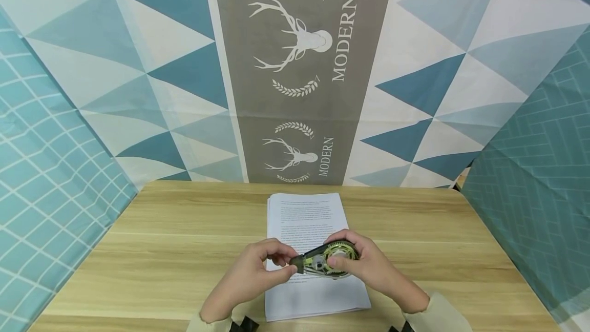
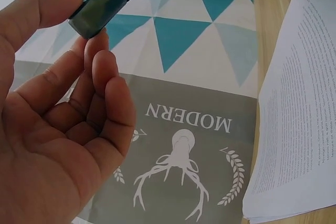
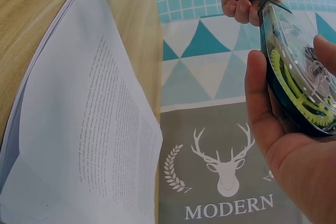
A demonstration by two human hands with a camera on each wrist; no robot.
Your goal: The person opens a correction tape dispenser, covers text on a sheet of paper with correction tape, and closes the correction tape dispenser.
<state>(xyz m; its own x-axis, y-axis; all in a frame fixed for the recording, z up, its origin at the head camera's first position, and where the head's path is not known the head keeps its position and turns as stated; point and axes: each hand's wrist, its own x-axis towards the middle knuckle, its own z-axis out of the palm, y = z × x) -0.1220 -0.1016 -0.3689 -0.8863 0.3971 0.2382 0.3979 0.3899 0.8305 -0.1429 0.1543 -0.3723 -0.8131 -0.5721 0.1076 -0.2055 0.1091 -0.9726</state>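
A correction tape dispenser [image 1: 324, 259] with a clear body and yellow-green gears is held over a stack of printed paper [image 1: 318, 298]. My right hand [image 1: 369, 265] grips its rounded end, thumb on the near face and fingers behind. At the narrow end, my left hand [image 1: 258, 268] pinches the dark cap [image 2: 100, 11] between thumb and forefinger; its other fingers curl loosely beneath. The cap sits on the tip of the dispenser. In the right wrist view the gears [image 3: 299, 90] show through the clear casing.
The paper stack lies on a wooden table [image 1: 184, 250], its sheets slightly uneven at the edges. Behind the table hangs a patterned cloth [image 1: 304, 91] with deer heads and triangles. Blue tiled-pattern cloths [image 1: 41, 168] flank it on both sides.
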